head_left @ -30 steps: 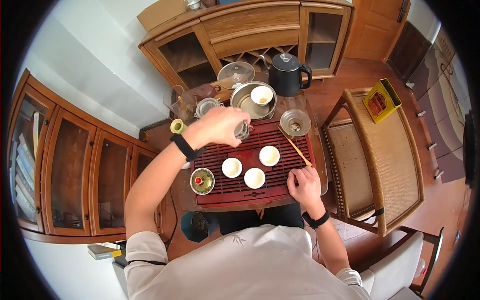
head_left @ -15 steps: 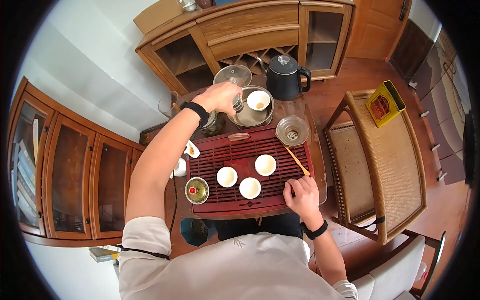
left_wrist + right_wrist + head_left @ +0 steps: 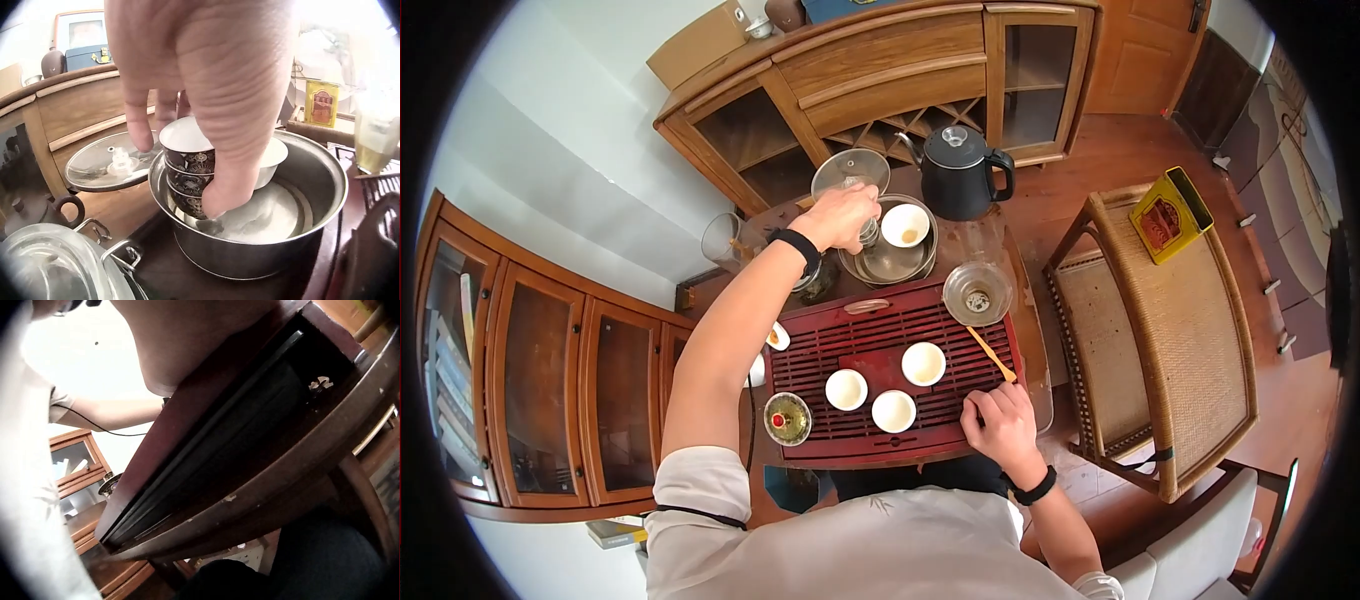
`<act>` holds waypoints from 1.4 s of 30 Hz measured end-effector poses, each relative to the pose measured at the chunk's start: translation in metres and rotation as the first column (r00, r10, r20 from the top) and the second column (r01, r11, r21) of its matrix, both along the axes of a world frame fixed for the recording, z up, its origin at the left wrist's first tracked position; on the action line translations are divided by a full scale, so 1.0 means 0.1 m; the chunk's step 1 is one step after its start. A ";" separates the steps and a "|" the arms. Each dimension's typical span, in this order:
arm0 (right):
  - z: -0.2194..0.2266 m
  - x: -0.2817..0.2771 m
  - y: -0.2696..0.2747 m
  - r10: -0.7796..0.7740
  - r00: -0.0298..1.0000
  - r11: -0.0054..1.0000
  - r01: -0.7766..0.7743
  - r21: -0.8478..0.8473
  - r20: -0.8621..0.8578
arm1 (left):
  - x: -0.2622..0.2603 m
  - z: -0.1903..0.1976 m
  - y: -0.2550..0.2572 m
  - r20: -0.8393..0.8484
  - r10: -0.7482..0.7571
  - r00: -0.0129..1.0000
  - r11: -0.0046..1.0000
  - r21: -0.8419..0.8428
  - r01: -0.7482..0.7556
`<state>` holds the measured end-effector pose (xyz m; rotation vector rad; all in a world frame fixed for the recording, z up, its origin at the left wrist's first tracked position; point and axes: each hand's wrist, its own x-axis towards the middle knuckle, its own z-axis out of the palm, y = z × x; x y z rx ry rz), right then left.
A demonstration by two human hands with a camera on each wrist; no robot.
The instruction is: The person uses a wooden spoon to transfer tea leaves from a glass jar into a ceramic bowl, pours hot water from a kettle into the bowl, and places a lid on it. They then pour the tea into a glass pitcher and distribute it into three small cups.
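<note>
No text legible. Yellow tin (image 3: 1171, 215) at the far end of the rattan stand (image 3: 1205, 360): red label (image 3: 1157, 224), lettering too small. Book spines (image 3: 450, 405) in the glazed cabinet (image 3: 540, 390): likewise unreadable.

1. Two hands: one left hand (image 3: 840, 217), one right hand (image 3: 1004, 421).
2. Three white cups (image 3: 847, 391).
3. Three patterned cups (image 3: 189, 164), forming one stack.
4. One white bowl (image 3: 905, 226), one steel pot (image 3: 231, 255).
5. One black kettle (image 3: 956, 185), one glass lid (image 3: 834, 176).
6. One slatted tray (image 3: 945, 415), one wooden stick (image 3: 992, 355).
7. One red-knobbed bowl (image 3: 792, 428).
8. One yellow tin (image 3: 1164, 225), one rattan stand (image 3: 1200, 350).
9. One desk (image 3: 1032, 345).
</note>
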<state>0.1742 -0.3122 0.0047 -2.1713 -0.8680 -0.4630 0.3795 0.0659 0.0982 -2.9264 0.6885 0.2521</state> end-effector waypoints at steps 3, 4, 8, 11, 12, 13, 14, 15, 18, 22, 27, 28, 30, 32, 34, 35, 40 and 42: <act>-0.02 0.00 0.00 -0.002 1.000 1.000 0.002 -0.009 -0.002 | 0.03 -0.05 0.01 -0.005 0.004 1.000 1.000 0.001 -0.004; -0.04 0.00 0.01 -0.010 1.000 1.000 0.010 -0.012 0.001 | 0.04 -0.06 0.02 -0.011 0.002 1.000 1.000 0.007 -0.002; -0.05 0.00 0.01 -0.016 1.000 1.000 0.016 -0.025 0.002 | 0.07 -0.12 0.06 0.010 -0.014 1.000 1.000 0.005 0.014; -0.05 0.00 0.00 -0.003 1.000 1.000 0.003 -0.018 0.000 | 0.09 -0.14 0.06 0.023 -0.026 0.999 1.000 -0.005 0.026; -0.04 0.00 0.00 -0.002 1.000 1.000 0.002 -0.020 0.000 | 0.10 -0.14 0.07 0.022 -0.025 0.999 1.000 -0.007 0.025; -0.03 0.00 0.01 -0.001 1.000 1.000 0.001 -0.022 -0.002 | 0.11 -0.14 0.07 0.024 -0.028 0.999 1.000 -0.009 0.028; -0.02 0.01 0.00 0.002 1.000 1.000 -0.002 -0.024 -0.003 | 0.12 -0.15 0.07 0.025 -0.031 0.999 0.999 -0.012 0.032; -0.03 0.01 0.00 0.002 1.000 1.000 -0.002 -0.024 -0.002 | 0.12 -0.15 0.07 0.027 -0.031 0.999 0.999 -0.012 0.031; -0.05 0.00 0.00 -0.003 1.000 1.000 0.003 -0.031 -0.007 | 0.14 -0.16 0.05 0.049 -0.037 0.998 0.999 -0.027 0.039; -0.04 0.01 0.00 0.006 1.000 1.000 -0.007 -0.027 -0.005 | 0.13 -0.19 0.06 0.063 -0.034 0.997 0.999 -0.031 0.036; -0.04 0.00 0.00 0.012 1.000 1.000 -0.013 -0.024 -0.005 | 0.07 -0.09 0.04 0.085 -0.018 0.996 0.998 -0.059 0.023; -0.03 0.01 0.01 0.009 1.000 1.000 -0.009 -0.024 -0.003 | 0.07 -0.06 0.04 0.075 -0.006 0.997 0.998 -0.055 0.010; -0.03 0.00 0.01 0.008 1.000 1.000 -0.008 -0.025 0.000 | 0.06 -0.03 0.05 0.065 0.009 0.998 0.999 -0.051 -0.006; -0.03 0.00 0.01 0.006 1.000 1.000 -0.006 -0.028 0.004 | 0.07 -0.02 0.07 0.044 0.030 0.999 0.999 -0.029 -0.028; -0.02 0.00 0.01 0.007 1.000 1.000 -0.006 -0.027 0.005 | 0.10 -0.05 0.08 0.038 0.028 0.999 0.999 -0.031 -0.027; -0.02 0.00 0.01 0.006 1.000 1.000 -0.006 -0.025 0.003 | 0.12 -0.06 0.09 0.030 0.025 0.999 0.999 -0.032 -0.024; -0.02 0.00 0.02 0.001 1.000 1.000 -0.001 -0.028 -0.011 | 0.18 -0.03 0.10 -0.020 0.031 0.999 0.998 -0.059 -0.032; -0.01 -0.01 0.01 -0.002 1.000 1.000 0.001 -0.026 -0.020 | 0.16 0.03 0.09 -0.036 0.048 0.998 0.996 -0.071 -0.050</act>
